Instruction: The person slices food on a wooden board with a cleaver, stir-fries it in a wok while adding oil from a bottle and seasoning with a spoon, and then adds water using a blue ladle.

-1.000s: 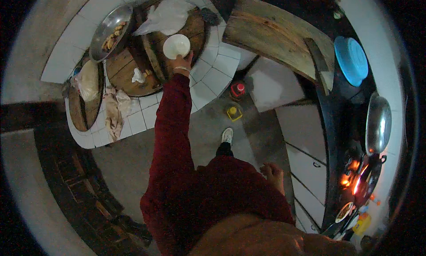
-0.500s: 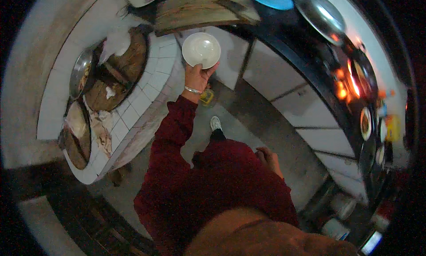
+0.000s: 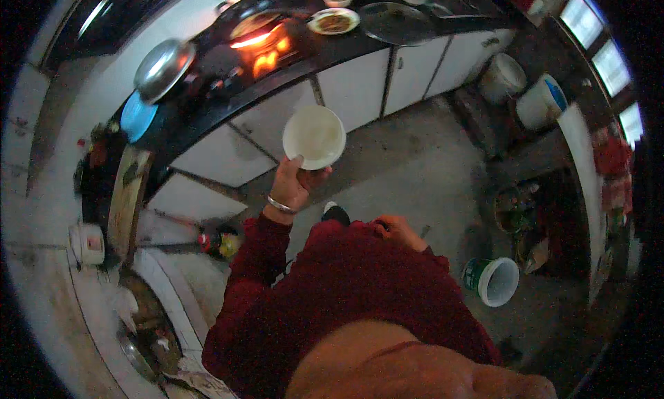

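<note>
A white bowl (image 3: 314,137) is out in front of me, its inside turned toward me. Gripping its near rim is my left hand (image 3: 294,186), thumb over the edge and a silver bangle at the wrist. The bowl looks bare inside. My right hand (image 3: 399,231) is close to my waist against the dark red top, its fingers curled; whatever may be inside them is hidden. On the counter beyond the bowl, a dark wok (image 3: 257,24) sits over bright orange flames (image 3: 266,58).
The black counter also bears a plate of food (image 3: 334,21), a large dark lid (image 3: 398,23), a metal bowl (image 3: 164,70) and a blue basin (image 3: 139,116). A cutting board (image 3: 129,191) is at the left. On the floor at right lies a white bucket (image 3: 499,282).
My view has swung to the right, so the stove and counter now lie ahead and the tiled ledge is at lower left. The bowl stays in my left hand.
</note>
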